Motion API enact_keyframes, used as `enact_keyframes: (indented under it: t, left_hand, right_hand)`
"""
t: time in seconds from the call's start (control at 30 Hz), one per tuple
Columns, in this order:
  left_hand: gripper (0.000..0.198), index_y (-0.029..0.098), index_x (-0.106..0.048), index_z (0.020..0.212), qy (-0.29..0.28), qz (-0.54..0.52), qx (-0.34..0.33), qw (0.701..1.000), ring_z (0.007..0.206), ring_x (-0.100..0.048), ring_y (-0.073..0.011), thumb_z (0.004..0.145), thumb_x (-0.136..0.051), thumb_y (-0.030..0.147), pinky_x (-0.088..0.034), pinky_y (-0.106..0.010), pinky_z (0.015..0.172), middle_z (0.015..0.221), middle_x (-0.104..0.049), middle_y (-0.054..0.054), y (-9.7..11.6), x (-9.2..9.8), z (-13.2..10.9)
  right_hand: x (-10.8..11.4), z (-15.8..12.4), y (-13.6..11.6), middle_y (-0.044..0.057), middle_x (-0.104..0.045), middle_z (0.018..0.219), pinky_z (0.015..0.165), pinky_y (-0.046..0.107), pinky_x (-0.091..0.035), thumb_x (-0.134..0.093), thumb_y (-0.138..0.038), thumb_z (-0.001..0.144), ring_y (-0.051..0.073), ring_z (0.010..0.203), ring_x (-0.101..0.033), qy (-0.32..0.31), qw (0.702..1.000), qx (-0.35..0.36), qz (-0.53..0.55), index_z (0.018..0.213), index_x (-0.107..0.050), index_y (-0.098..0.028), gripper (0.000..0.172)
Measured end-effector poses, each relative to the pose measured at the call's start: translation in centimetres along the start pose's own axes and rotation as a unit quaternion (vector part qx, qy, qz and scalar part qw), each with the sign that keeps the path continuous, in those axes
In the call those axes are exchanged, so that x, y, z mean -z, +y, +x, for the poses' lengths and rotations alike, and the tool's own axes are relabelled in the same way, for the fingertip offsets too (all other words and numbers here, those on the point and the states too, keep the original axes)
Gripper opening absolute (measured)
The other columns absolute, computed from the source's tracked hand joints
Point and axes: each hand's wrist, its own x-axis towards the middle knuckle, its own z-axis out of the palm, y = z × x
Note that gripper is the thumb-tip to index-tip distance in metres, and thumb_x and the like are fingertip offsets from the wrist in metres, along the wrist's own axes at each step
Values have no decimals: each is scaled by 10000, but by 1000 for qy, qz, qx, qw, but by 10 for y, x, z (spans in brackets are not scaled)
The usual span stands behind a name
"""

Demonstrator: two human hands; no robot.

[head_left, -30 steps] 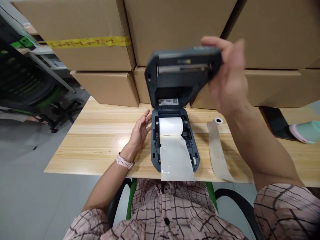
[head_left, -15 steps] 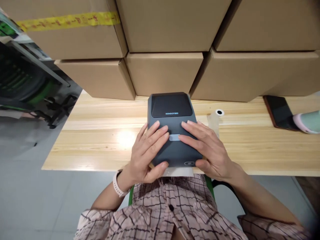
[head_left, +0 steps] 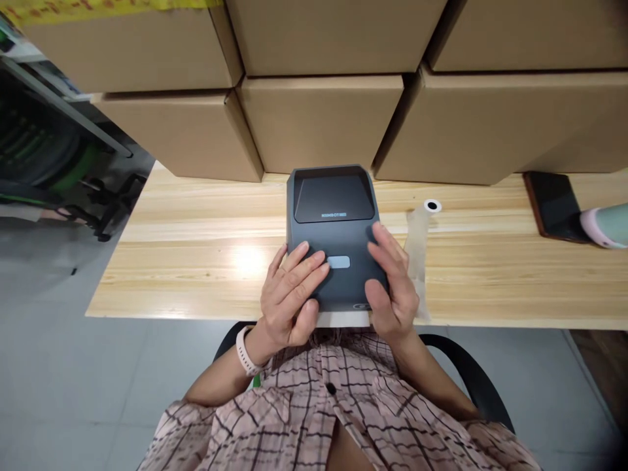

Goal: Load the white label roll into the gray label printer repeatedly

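A dark blue-grey label printer [head_left: 343,235] with a black window and a light blue button sits on the wooden table in front of me. White paper [head_left: 343,319] sticks out from its near edge. My left hand [head_left: 294,294] lies on the printer's left side, its fingers stretched over the lid up to the button. At the printer's right side, my right hand [head_left: 395,288] is turned partly on edge with fingers and thumb apart; it looks slightly blurred. Whether its fingertips touch the casing I cannot tell.
Right of the printer lies a small roll [head_left: 432,206] with a translucent strip [head_left: 417,255] running toward the table edge. Farther right are a phone [head_left: 554,203] and a green-and-pink bottle [head_left: 606,224]. Stacked cardboard boxes [head_left: 321,124] line the back of the wooden table [head_left: 186,261].
My right hand has lifted from the lid near the button and rolled toward the printer's right side. My left hand stays on the lid. The camera view has tilted slightly down.
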Motion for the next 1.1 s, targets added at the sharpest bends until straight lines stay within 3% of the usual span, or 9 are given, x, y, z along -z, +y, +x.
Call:
enact_keyframes:
  t: [0.2, 0.3, 0.37, 0.43, 0.53, 0.6, 0.63, 0.8, 1.1]
  left_hand:
    - [452, 272, -627, 1393, 34, -16, 21, 999, 1362, -609, -282, 978, -461, 199, -468, -582, 1145, 1321, -732, -64, 6, 3, -5]
    - [380, 286, -742, 1165, 153, -34, 35, 987, 952, -771, -201, 996, -433, 143, -615, -423, 833, 954, -804, -20, 15, 11, -28]
    - [361, 269, -770, 905, 221, -72, 68, 970, 566, -649, -123, 1000, -451, 129, -499, -271, 530, 623, -692, 23, 24, 16, -46]
    - [384, 238, -739, 709, 101, -185, 219, 953, 427, -511, -100, 1013, -506, 211, -368, -234, 424, 487, -590, 29, 32, 20, -58]
    - [414, 216, -805, 840, -173, -417, 433, 780, 361, -438, -81, 1007, -538, 485, -335, -225, 392, 507, -635, 1, 41, 17, -58]
    - [526, 185, -821, 925, -212, -502, 492, 679, 348, -415, -69, 962, -538, 627, -338, -226, 397, 540, -663, -24, 44, 9, -50]
    - [567, 171, -822, 878, -196, -512, 511, 661, 354, -416, -67, 945, -541, 659, -344, -227, 409, 537, -659, -33, 44, 4, -47]
    - [610, 170, -798, 698, -154, -417, 536, 718, 407, -478, -97, 942, -541, 667, -381, -240, 450, 504, -640, -46, 44, -11, -40]
    - [488, 203, -754, 702, -156, -246, 315, 903, 559, -641, -156, 1052, -454, 363, -472, -285, 563, 618, -719, -46, 36, 5, -46]
  right_hand:
    - [-5, 2, -7, 116, -184, 1734, 1232, 633, -337, -425, -355, 1019, 328, 1595, -233, 10, 993, -88, 75, 1618, -209, -260, 644]
    - [2, 9, -9, 52, -227, 1729, 1243, 653, -302, -427, -322, 1024, 325, 1597, -225, -10, 998, -58, 35, 1547, -372, -322, 525]
    - [6, 13, -10, 3, -322, 1696, 1253, 662, -274, -430, -294, 1021, 320, 1590, -251, -21, 999, -37, 20, 1454, -491, -363, 443]
    - [8, 15, -9, -15, -420, 1645, 1251, 676, -267, -441, -288, 1013, 323, 1574, -290, -24, 999, -20, 21, 1384, -551, -373, 397]
    - [8, 15, -7, -4, -503, 1584, 1230, 717, -269, -437, -313, 1008, 347, 1559, -317, -18, 1000, -13, 12, 1352, -573, -359, 373]
    - [7, 15, -6, 7, -525, 1562, 1222, 730, -272, -428, -318, 1008, 357, 1555, -320, -20, 1000, -13, 2, 1345, -577, -348, 370]
    - [7, 15, -6, 13, -532, 1555, 1220, 728, -278, -429, -315, 1008, 358, 1554, -322, -22, 1000, -13, 0, 1337, -581, -342, 364]
    - [10, 17, -6, 4, -517, 1562, 1237, 674, -291, -437, -249, 1004, 335, 1561, -311, -34, 999, 13, 11, 1302, -601, -334, 350]
    - [34, 32, -8, -17, -416, 1654, 1283, 663, -80, -305, -652, 1028, 350, 1604, -174, -144, 959, 147, -197, 1275, -642, -348, 517]
